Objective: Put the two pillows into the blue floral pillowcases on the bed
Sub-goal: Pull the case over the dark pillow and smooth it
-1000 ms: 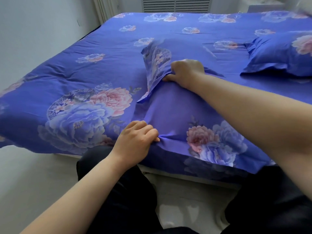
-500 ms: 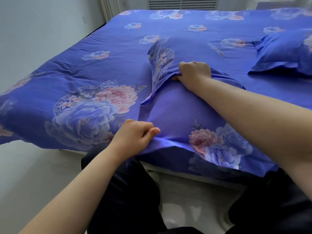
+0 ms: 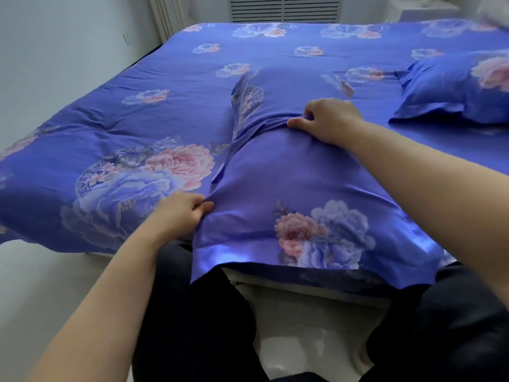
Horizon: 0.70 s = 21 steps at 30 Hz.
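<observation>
At the near edge of the bed [image 3: 115, 114]:
- Working pillowcase [image 3: 297, 188]: blue floral, lying lengthwise away from the person. Its near hem hangs just over the mattress edge. The body looks filled, so the pillow seems to be inside, though no bare pillow shows.
- Right hand [image 3: 327, 121]: fingers curled, pinching a bunched fold of the case across its middle, thumb tip pointing left.
- Left hand [image 3: 183, 212]: pinching the case's left side seam between thumb and curled fingers, at the corner beside the big pink peony print.
- Far flap [image 3: 248, 100]: the open end beyond the right hand stands rumpled, its patterned inner face showing.
- Change from a second ago: the near hem has come toward the person and now droops over the edge, where earlier it lay on the bed.
- Change, left hand: it has shifted from the near hem to the left side seam.
- Change, right hand: it has moved rightward off the flap's edge, gathering fabric on top.
- Meaning: judged as the settling stage, with the case being tugged down along the pillow. The open end is not yet tucked.
- Second pillow [image 3: 457, 86]: already cased, lying at far right, well apart from both hands.
- Progress: one done, this one close.
</observation>
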{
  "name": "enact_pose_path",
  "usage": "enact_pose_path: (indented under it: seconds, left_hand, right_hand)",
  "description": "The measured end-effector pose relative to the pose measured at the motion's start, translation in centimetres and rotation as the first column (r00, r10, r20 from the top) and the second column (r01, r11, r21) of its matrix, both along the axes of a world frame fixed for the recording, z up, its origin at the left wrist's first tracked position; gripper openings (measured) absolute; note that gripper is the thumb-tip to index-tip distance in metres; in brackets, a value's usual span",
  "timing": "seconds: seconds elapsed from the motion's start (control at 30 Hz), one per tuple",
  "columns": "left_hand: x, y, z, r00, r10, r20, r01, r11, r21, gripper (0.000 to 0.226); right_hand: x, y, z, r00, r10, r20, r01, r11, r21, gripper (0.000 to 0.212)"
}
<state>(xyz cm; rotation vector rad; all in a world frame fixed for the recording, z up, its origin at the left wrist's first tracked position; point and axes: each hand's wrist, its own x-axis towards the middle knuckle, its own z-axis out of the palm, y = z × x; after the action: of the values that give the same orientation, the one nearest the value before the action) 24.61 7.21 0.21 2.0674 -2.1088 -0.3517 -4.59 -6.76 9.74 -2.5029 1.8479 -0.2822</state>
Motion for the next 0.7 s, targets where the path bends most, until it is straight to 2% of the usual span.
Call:
enact_pose_path:
  seconds: [0.07,0.1,0.13,0.2,0.23,0.3,0.37,0.43,0.47,0.5,0.57,0.6,0.63,0.7]
  left_hand:
    - [1.0,0.1,-0.5,0.994,0.06,0.094,-0.072,0.99,0.123,0.031]
    - [0.8,0.0,-0.4,0.986,0.101,0.135,-0.114,0.989,0.095,0.027]
    - [0.2,-0.4,-0.2,0.979,0.147,0.139,-0.148,0.989,-0.002,0.023]
    - [-1.8,-1.1,0.9,0.986,0.164,0.003,-0.156,0.945,-0.286,0.023]
    - [-3.9,-1.8,1.7,0.995,0.073,-0.071,-0.095,0.907,-0.409,0.03]
    - [-7.6,-2.3,3.1,0.991,-0.114,-0.068,0.063,0.855,-0.515,0.05]
    - [-11.3,-3.1,3.9,0.974,-0.225,0.015,0.205,0.857,-0.473,0.068]
    - [-13.7,-4.1,4.2,0.964,-0.253,0.08,0.263,0.881,-0.393,0.076]
    - [-14.4,-4.8,4.2,0.961,-0.256,0.107,0.277,0.891,-0.361,0.076]
    - [-14.9,-5.3,4.1,0.957,-0.257,0.134,0.288,0.897,-0.337,0.074]
    - [-15.8,-6.3,3.9,0.95,-0.264,0.167,0.304,0.904,-0.301,0.071]
    - [-15.9,-6.7,3.8,0.948,-0.271,0.169,0.311,0.904,-0.294,0.071]
    - [-16.2,-7.1,3.8,0.944,-0.285,0.167,0.324,0.9,-0.29,0.071]
    - [-16.7,-7.7,3.8,0.932,-0.316,0.18,0.357,0.887,-0.294,0.071]
  right_hand:
    - [-1.3,0.2,0.2,0.999,0.008,0.038,-0.014,0.99,0.142,0.061]
    - [-2.1,0.4,0.5,0.998,0.024,0.057,-0.036,0.974,0.223,0.06]
    - [-2.8,0.4,0.9,0.997,0.05,0.06,-0.066,0.953,0.296,0.054]
    - [-3.5,0.3,1.3,0.992,0.125,0.017,-0.122,0.913,0.39,0.035]
    - [-4.1,0.2,1.6,0.99,0.143,-0.014,-0.125,0.904,0.408,0.027]
    - [-4.0,-0.1,1.8,0.98,0.191,-0.06,-0.147,0.891,0.43,0.023]
    - [-4.3,-0.2,2.5,0.979,0.195,-0.061,-0.137,0.848,0.511,0.023]
    - [-4.5,-0.5,3.1,0.986,0.166,-0.024,-0.119,0.795,0.595,0.02]
    - [-4.7,-0.8,3.2,0.99,0.141,-0.017,-0.105,0.802,0.588,0.018]
    - [-4.7,-1.2,2.8,0.994,0.108,-0.023,-0.081,0.854,0.513,0.017]
    - [-5.4,-2.0,1.3,0.998,-0.007,-0.06,0.015,0.991,0.135,0.012]
    - [-5.6,-1.8,0.1,0.996,-0.071,-0.048,0.069,0.996,-0.05,0.011]
    - [-6.0,-1.4,-1.4,0.993,-0.119,-0.015,0.115,0.98,-0.161,0.014]
    - [-6.5,-0.3,-4.3,0.983,-0.16,0.087,0.176,0.958,-0.224,0.018]
